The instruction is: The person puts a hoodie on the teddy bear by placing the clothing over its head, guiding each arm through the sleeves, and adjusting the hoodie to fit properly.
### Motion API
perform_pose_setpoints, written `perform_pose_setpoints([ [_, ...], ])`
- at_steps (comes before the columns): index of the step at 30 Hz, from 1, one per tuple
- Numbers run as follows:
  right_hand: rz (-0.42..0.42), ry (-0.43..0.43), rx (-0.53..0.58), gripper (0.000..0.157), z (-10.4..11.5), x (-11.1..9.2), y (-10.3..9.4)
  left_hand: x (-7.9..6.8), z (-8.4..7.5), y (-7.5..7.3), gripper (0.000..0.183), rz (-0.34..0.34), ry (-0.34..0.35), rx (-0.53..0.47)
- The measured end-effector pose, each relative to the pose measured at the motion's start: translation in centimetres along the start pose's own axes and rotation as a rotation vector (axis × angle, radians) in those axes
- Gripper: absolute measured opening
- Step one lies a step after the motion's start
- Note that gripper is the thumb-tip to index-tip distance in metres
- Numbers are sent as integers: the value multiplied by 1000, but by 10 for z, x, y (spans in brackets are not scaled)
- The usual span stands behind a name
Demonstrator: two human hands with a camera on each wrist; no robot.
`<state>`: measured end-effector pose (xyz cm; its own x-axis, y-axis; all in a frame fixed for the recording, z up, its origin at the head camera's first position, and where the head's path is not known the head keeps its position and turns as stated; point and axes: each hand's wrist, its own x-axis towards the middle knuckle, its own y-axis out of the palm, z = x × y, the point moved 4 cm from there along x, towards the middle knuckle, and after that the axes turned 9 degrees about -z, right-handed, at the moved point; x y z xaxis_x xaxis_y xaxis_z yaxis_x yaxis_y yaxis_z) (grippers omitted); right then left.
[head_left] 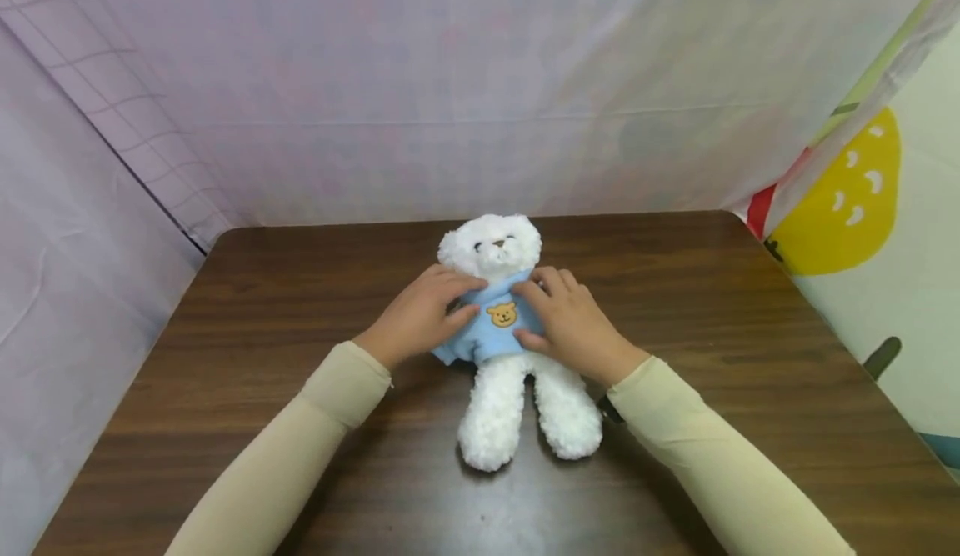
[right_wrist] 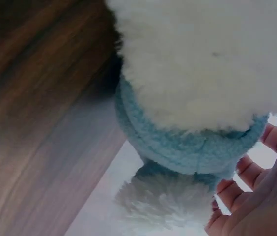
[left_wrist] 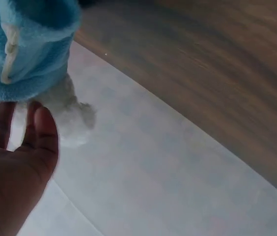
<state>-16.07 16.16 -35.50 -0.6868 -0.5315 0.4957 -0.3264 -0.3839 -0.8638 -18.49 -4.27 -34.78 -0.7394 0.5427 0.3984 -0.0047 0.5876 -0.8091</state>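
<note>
A white plush teddy bear [head_left: 491, 423] in a light blue top [head_left: 495, 335] lies face up, its legs toward me. A tan bear-face patch [head_left: 502, 315] decorates the chest. My left hand [head_left: 420, 310] rests at the bear's left-side shoulder in the head view, fingertips by the collar and thumb on the top. On the other side, my right hand [head_left: 577, 318] touches the chest with thumb and fingers spread. In the left wrist view, the fingers bend loosely by the blue fabric [left_wrist: 30, 59] and a pale cord [left_wrist: 9, 51]. Both bear arms are mostly hidden.
The brown wood-grain table [head_left: 300, 289] has rounded far corners. A pale curtain [head_left: 450, 81] hangs right behind its far edge. To the right, a light cloth carries a yellow printed shape [head_left: 847, 206].
</note>
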Motion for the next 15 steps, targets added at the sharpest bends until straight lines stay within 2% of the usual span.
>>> perform_pose_setpoints([
  [5, 0, 12, 26, 59, -3, -1, 2, 15, -2, 4, 36, 47, -34, 73],
  [8, 6, 24, 34, 67, -5, -1, 2, 20, -4, 5, 20, 56, -30, 91],
  [10, 14, 29, 36, 73, -5, 0, 2, 22, -5, 5, 11, 44, -31, 83],
  [12, 29, 36, 43, 75, -5, -1, 1, 22, -6, 6, 14, 25, -38, 73],
  [15, 39, 42, 65, 69, -5, -1, 0, 19, -8, 8, 18, -11, -25, 43],
])
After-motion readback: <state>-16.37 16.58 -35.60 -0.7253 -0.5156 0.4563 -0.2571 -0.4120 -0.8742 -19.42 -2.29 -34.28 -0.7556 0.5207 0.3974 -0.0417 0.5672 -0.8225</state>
